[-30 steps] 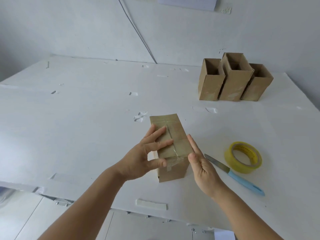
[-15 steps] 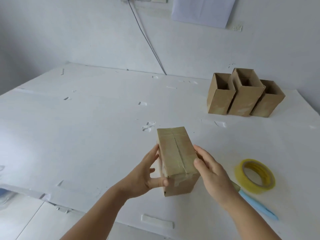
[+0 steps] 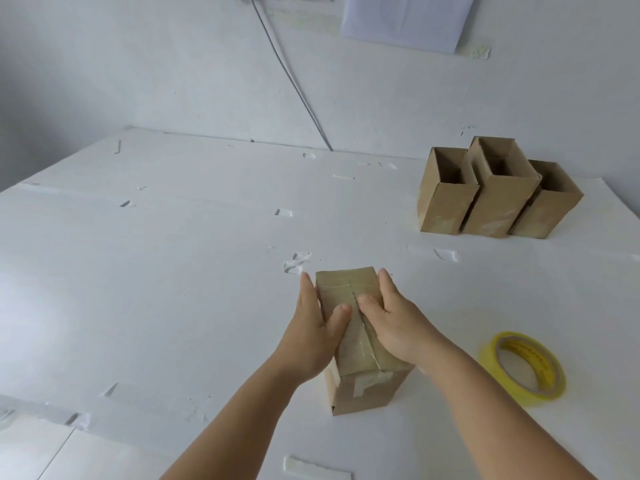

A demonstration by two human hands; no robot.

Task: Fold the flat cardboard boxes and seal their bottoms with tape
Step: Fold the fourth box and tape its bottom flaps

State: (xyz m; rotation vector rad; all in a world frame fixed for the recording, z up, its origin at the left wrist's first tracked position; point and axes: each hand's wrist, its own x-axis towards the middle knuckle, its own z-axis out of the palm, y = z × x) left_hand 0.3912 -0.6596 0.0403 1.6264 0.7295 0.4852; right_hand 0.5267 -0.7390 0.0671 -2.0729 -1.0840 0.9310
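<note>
Both hands, left [image 3: 313, 336] and right [image 3: 393, 323], clasp the taped box [image 3: 360, 344] between them on the worktop [image 3: 173, 271], thumbs pressing its top.

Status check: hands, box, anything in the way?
Left hand and right hand grip taped box, thumbs on top. Seam sealed. Nothing in the way.

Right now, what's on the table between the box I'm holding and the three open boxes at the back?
In the head view, only bare white table with a small scrap of tape lies between the held box and the three open boxes.
</note>
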